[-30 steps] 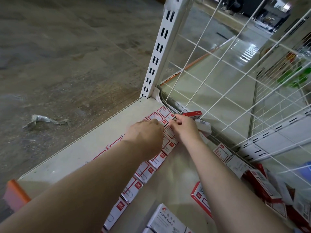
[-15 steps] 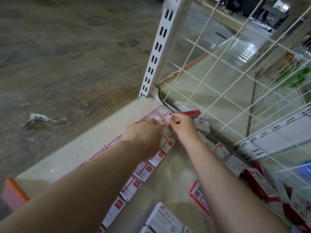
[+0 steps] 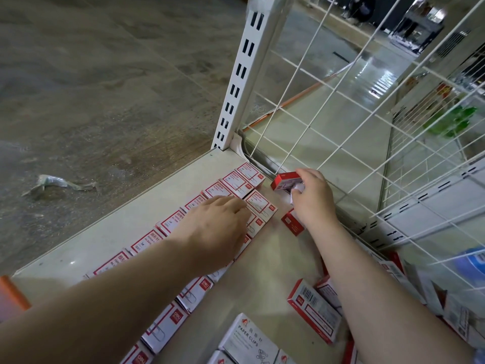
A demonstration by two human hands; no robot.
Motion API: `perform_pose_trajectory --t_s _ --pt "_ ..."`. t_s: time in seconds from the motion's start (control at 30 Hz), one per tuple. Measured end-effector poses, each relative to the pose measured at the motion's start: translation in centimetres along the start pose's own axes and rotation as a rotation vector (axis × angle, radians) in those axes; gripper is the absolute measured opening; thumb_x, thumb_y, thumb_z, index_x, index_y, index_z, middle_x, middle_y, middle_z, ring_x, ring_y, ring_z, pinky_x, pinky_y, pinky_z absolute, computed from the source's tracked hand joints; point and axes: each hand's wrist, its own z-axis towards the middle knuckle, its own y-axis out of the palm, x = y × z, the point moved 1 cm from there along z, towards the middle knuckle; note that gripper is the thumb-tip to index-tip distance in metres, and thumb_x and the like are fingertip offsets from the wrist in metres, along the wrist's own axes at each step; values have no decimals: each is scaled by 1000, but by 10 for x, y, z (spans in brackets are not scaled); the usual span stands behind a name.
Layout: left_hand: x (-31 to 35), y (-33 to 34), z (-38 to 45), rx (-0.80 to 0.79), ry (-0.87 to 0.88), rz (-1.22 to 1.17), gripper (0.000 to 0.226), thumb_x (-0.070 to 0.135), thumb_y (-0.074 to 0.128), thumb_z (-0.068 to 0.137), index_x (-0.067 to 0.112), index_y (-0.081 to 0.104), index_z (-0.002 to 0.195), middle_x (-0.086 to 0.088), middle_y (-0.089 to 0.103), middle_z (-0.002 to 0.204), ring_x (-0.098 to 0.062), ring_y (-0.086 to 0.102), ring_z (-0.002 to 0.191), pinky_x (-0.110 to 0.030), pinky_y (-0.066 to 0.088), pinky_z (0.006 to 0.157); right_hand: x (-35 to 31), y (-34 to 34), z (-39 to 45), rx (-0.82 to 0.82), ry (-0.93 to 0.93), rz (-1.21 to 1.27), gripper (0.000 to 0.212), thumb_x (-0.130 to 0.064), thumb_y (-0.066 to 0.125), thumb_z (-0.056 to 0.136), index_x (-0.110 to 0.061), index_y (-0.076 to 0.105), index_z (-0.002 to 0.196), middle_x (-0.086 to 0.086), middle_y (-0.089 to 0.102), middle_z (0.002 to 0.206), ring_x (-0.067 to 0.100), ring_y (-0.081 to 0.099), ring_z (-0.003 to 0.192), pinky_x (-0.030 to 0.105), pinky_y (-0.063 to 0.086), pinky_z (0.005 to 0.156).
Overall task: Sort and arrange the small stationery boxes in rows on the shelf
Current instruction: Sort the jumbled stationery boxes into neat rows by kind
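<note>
Held in the right hand (image 3: 313, 199)'s grip is a red box (image 3: 284, 180); the rows (image 3: 236, 185) are pressed by the flat left hand (image 3: 217, 227).

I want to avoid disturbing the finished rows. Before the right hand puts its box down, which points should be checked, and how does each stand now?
1. Right hand has a firm grip on the red box: ok, fingers curl round one end.
2. Free spot beside the rows: ok, bare shelf lies right of them.
3. Left hand steadies the rows: ok, it rests flat on them.
4. Box clear of the wire grid: cannot tell, it is close.
5. Box turned label up like the rows: not ok, its red side faces up.
</note>
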Motion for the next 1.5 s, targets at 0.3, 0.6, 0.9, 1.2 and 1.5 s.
perform_pose_trajectory --t_s 0.3,0.6,0.9,1.2,1.5 --pt "4 8 3 5 -85 -111 37 34 29 98 23 53 124 8 48 133 -14 43 123 -27 33 104 -3 4 5 -42 37 120 38 -7 58 89 -14 56 126 5 47 130 23 49 117 24 38 90" --pt "4 9 6 32 -101 -113 35 32 31 97 23 56 120 7 53 124 -15 47 115 -31 40 97 -8 3 2 -38 -59 64 26 -6 63 85 -12 63 110 5 49 118 23 55 107 26 45 89" --pt "6 8 3 12 -93 -87 36 32 31 98 25 50 128 9 47 133 -14 41 124 -26 36 102 -1 -10 0 9 -156 91 14 -10 65 85 -10 64 99 -3 53 93 13 51 78 20 37 70" --pt "23 2 -8 58 -91 -114 39 31 34 97 27 44 135 9 43 140 -14 37 129 -24 28 106 -9 -22 -21 58 -245 101 9 -14 63 87 -8 64 93 -1 60 87 15 56 80 22 44 66" --pt "60 -6 -16 22 -109 -148 35 24 39 95 22 50 128 1 51 125 -19 47 115 -33 40 98 -4 -62 -52 123 -166 247 13 -16 64 86 -9 66 97 -4 62 83 12 61 77 21 49 71"
